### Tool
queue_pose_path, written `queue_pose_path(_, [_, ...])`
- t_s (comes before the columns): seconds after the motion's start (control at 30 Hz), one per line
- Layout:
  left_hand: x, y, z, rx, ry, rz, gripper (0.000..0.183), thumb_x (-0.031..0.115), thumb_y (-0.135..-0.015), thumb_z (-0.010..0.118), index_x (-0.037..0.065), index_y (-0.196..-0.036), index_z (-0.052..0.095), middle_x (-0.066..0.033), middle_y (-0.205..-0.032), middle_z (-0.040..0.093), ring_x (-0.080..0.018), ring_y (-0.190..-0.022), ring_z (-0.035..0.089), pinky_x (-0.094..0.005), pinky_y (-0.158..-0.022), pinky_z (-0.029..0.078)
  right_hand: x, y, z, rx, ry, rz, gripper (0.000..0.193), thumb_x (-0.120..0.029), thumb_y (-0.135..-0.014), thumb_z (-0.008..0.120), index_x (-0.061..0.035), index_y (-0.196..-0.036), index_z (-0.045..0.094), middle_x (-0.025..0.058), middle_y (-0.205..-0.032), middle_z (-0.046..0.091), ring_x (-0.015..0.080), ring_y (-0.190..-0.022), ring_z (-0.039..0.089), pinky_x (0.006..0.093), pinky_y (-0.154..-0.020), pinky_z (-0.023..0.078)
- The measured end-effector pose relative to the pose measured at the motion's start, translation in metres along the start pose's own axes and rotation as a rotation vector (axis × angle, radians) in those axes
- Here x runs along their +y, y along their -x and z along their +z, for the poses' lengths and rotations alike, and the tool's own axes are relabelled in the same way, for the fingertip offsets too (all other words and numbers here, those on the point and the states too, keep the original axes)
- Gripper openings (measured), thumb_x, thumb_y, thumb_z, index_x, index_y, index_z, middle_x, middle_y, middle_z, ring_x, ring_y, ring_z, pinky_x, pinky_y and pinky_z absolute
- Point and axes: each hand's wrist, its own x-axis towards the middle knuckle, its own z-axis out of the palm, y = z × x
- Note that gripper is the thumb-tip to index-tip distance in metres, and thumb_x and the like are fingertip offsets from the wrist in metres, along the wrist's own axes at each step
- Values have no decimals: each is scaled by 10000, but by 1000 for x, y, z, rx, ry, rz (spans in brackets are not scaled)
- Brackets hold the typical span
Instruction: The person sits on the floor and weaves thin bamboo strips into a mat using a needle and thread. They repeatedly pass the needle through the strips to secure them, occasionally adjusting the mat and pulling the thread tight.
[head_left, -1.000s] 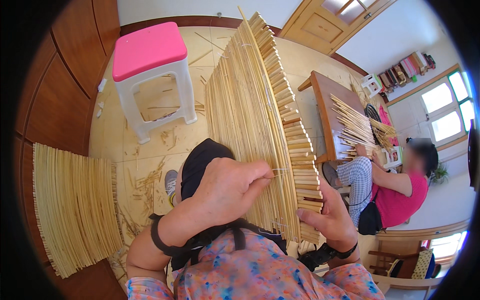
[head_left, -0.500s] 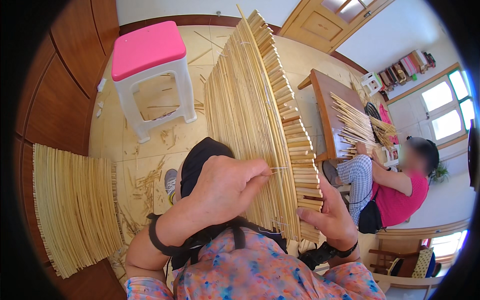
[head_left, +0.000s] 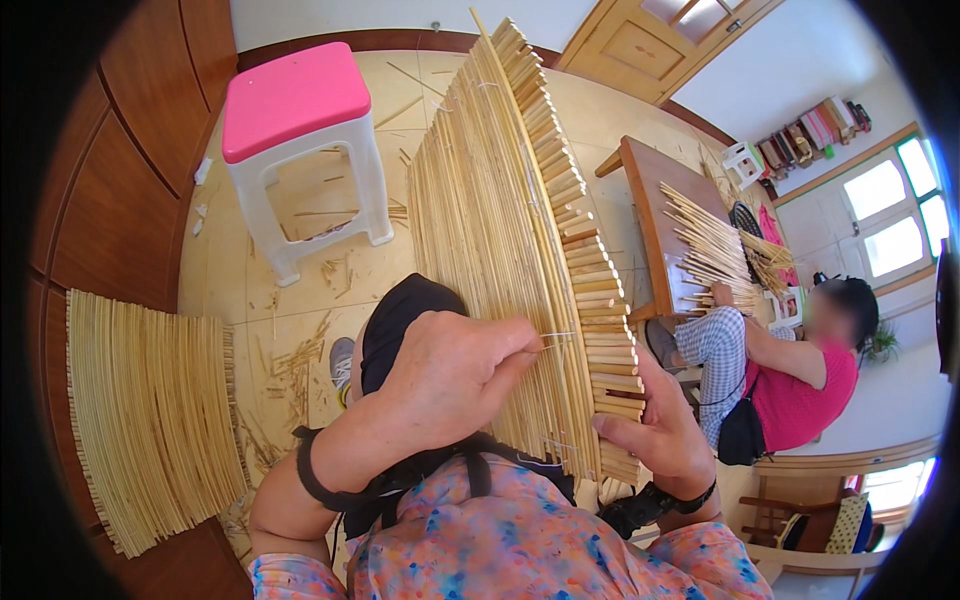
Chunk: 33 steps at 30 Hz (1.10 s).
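Note:
A long mat of straw-coloured reed stalks (head_left: 465, 200), bound by rows of thin thread, slants across my lap with its cut stalk ends along the right edge. My left hand (head_left: 455, 375) is closed in a pinch above the near part of the mat. From its fingertips a thin pale thread (head_left: 560, 334) runs to the binding by a lengthwise rod (head_left: 528, 160). Gripping the mat's right edge is my right hand (head_left: 665, 430), thumb on top of the stalk ends and the other fingers mostly hidden beneath.
A pink-topped white stool (head_left: 300, 100) stands at far left. Another reed mat (head_left: 150, 420) leans by the brown cabinet (head_left: 115, 180). Reed scraps (head_left: 290, 370) litter the floor. At right, a person in pink (head_left: 800, 390) sits by a brown table (head_left: 645, 215) bearing loose stalks (head_left: 705, 245).
Both my hands and the mat stay nearly in place. The thread by my left fingertips lies slightly differently. The seated person's arms and head have shifted a little.

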Motion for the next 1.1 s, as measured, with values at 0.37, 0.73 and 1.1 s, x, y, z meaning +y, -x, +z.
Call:
queue_pose_path(0.37, [2,-1,-1,-4,-32,5,79,146,-885,662,86,-842,637,-158,-636,609,-372,-598,630,-461,-532,481,3,-1,-2,0,49,-18,678,1,-829,684,78,-1434,387,150,-1224,646,172,-1106,615,318,-977,477])
queue_pose_path(0.73, [14,3,1,-21,-144,-52,25,73,-874,672,49,-881,669,-145,-696,645,-332,-614,651,-375,-518,483,3,1,1,-6,160,-53,696,19,-808,669,65,-1442,385,141,-1176,652,180,-1079,630,313,-947,500])
queue_pose_path(1.1, [17,19,-2,13,-141,23,67,41,-851,655,80,-905,661,-118,-676,624,-340,-593,628,-399,-516,486,20,4,10,-151,285,-300,938,-242,-800,785,49,-1529,272,256,-1400,500,350,-1153,630,340,-902,543])
